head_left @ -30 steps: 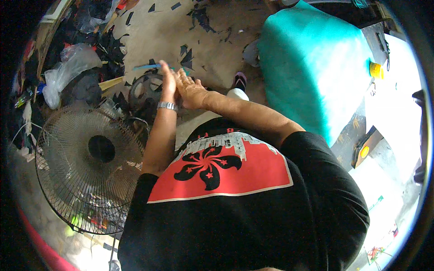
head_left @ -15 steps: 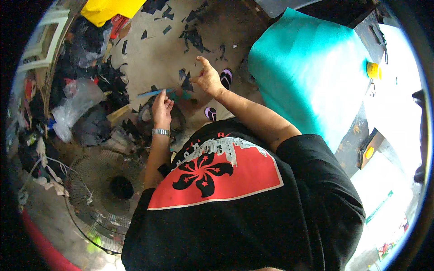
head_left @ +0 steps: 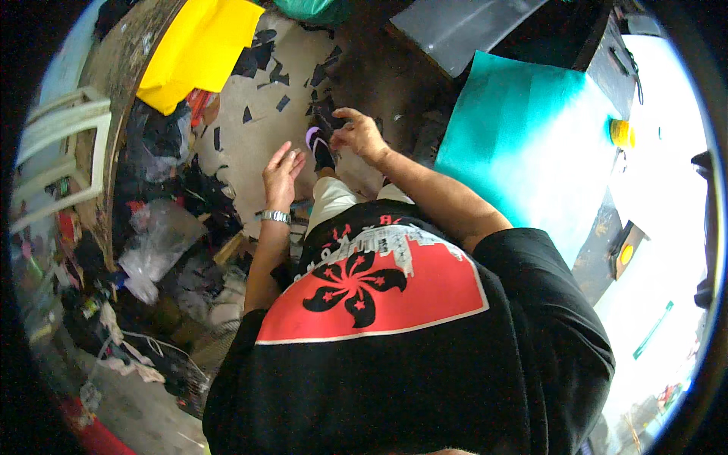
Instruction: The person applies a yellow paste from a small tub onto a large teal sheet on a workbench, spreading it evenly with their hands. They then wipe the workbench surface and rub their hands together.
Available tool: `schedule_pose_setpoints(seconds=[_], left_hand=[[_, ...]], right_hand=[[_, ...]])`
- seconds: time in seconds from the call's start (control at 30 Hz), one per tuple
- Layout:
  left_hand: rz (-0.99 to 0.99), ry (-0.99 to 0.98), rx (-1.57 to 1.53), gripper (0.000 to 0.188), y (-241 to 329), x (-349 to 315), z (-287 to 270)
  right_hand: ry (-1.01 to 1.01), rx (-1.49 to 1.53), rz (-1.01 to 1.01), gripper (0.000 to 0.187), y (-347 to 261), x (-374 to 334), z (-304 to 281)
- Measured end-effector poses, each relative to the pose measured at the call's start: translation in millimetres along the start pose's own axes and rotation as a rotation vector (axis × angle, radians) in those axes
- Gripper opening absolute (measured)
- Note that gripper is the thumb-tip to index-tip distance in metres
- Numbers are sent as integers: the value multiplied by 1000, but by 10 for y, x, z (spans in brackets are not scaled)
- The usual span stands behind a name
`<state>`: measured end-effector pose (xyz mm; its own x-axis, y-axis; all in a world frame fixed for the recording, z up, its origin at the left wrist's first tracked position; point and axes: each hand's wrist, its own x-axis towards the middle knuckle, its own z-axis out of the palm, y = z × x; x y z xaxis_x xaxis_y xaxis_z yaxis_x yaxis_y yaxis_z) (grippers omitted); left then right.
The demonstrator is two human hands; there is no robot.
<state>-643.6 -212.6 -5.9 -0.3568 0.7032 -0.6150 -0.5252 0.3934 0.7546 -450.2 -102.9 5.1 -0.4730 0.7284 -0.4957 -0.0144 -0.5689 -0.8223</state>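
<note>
Left: crumpled translucent plastic bag (head_left: 163,243), thin, glossy. Upper left: smooth yellow flexible-looking sheet (head_left: 201,49). Centre: left hand (head_left: 282,178), fingers loosely spread, nothing visible held; right hand (head_left: 364,138), fingers part-curled, likewise unladen, apart from left hand. Right: broad matte teal four-sided sheet (head_left: 523,144), on dark bench (head_left: 590,277), right of and apart from right hand; probably light, pliant, not fragile; best held along left edge.
</note>
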Motion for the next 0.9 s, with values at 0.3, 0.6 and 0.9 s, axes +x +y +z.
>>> schedule_pose_setpoints(seconds=[0.3, 0.6, 0.9], left_hand=[[68, -171, 504, 28, 928, 1438, 110], [141, -294, 1029, 51, 959, 2389, 42], [140, -365, 1440, 47, 458, 3083, 306]], right_hand=[[454, -29, -94, 47, -275, 576, -226], [686, -290, -55, 70, 2, 919, -414], [846, 204, 30, 49, 635, 1121, -735]])
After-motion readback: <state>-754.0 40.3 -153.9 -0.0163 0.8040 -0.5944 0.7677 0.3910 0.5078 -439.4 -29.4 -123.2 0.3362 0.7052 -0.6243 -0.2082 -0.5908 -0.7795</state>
